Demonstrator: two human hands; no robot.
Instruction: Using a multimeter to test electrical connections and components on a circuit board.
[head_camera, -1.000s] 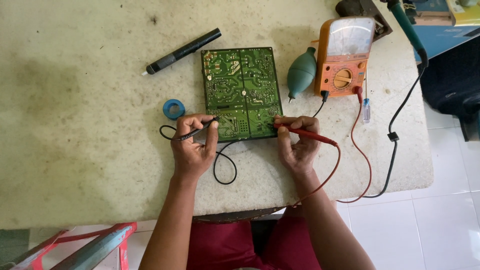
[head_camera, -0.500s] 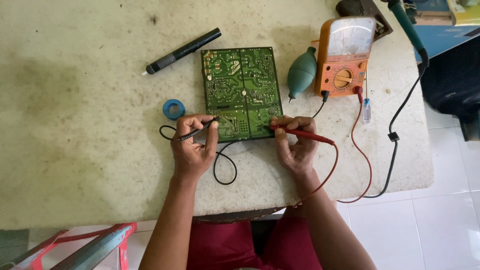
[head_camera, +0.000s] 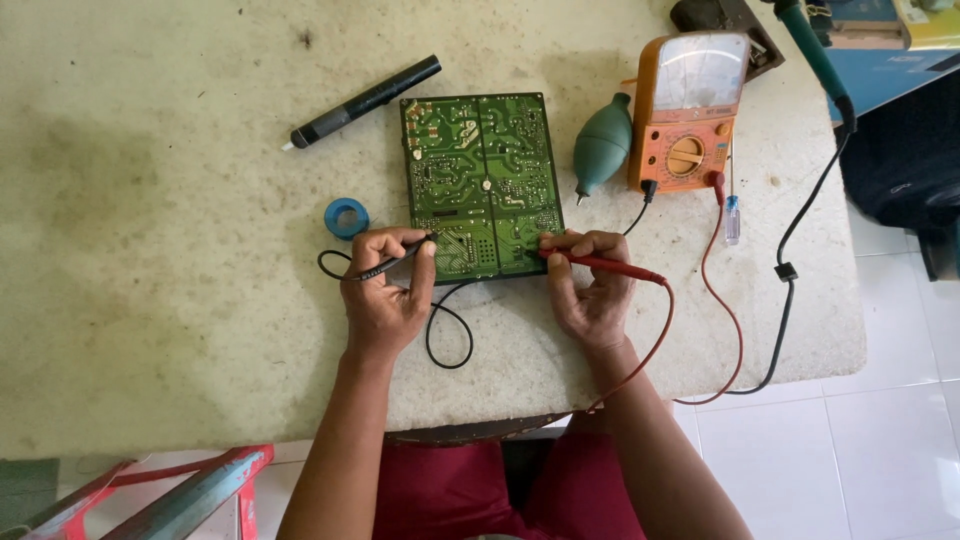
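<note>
A green circuit board (head_camera: 482, 170) lies solder side up on the pale worktable (head_camera: 150, 250). My left hand (head_camera: 385, 300) pinches a black test probe (head_camera: 395, 262), its tip touching the board's lower left part. My right hand (head_camera: 590, 290) holds a red test probe (head_camera: 605, 266) with its tip on the board's lower right edge. Black and red leads run from the probes to an orange analogue multimeter (head_camera: 690, 110) standing just right of the board.
A teal rubber air blower (head_camera: 603, 147) lies between board and meter. A black pen-shaped tool (head_camera: 365, 101) rests upper left of the board, a small blue tape roll (head_camera: 346, 217) to its left. A black cable (head_camera: 800, 240) hangs over the right table edge.
Both hands have stayed on the board's lower edge; the right hand's probe tip shifted very slightly. Nothing else moved.
</note>
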